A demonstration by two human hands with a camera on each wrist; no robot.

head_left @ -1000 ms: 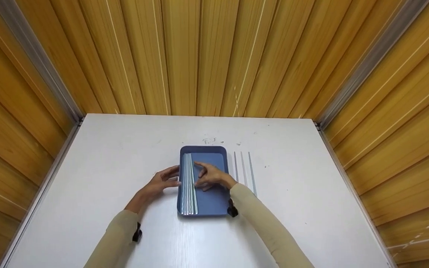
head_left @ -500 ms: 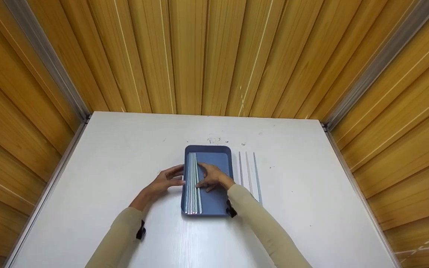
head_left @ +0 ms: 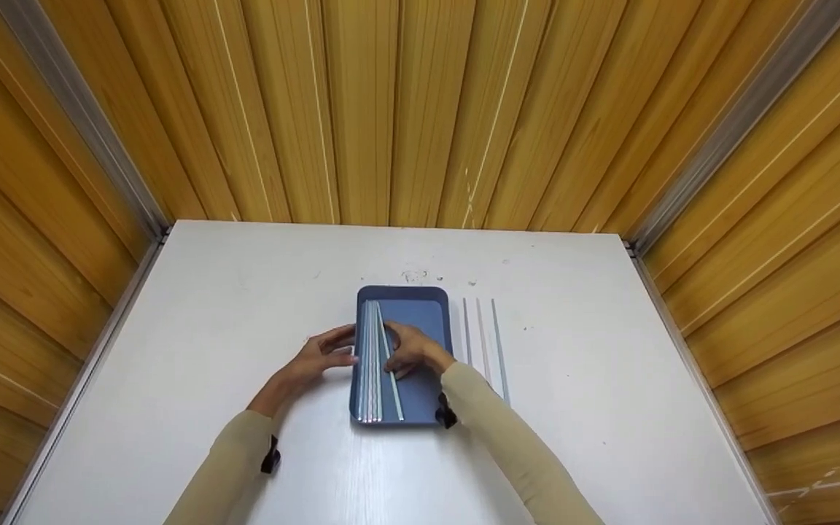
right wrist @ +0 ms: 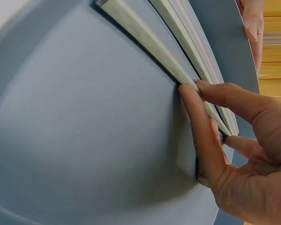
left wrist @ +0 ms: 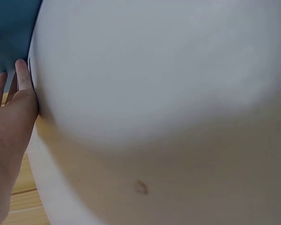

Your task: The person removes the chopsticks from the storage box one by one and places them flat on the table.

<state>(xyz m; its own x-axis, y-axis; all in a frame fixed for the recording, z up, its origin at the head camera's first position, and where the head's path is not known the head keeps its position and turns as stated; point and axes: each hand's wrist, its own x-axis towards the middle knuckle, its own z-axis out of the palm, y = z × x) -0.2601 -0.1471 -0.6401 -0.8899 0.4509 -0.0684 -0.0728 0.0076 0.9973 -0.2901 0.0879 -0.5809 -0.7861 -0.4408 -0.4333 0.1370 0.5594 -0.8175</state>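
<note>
I have the right hand (head_left: 413, 348) pinching one stick (head_left: 397, 397), its near end slanting rightward off the bundle (head_left: 370, 364); the left hand (head_left: 316, 357), fingers extended, touches the tray (head_left: 402, 292).

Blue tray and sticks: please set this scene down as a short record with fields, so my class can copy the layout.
Container: blue tray, on a white table
Inside, left side: row of sticks, lying lengthwise
Held: pale stick, slanted; far end close to the row, near end apart
Right hand: pinches the pale stick inside the tray
Left hand: touches the tray's left wall from outside
Outside, right: three sticks, apart from each other, partly hidden by the right arm
Backdrop: wood-patterned panels
</note>
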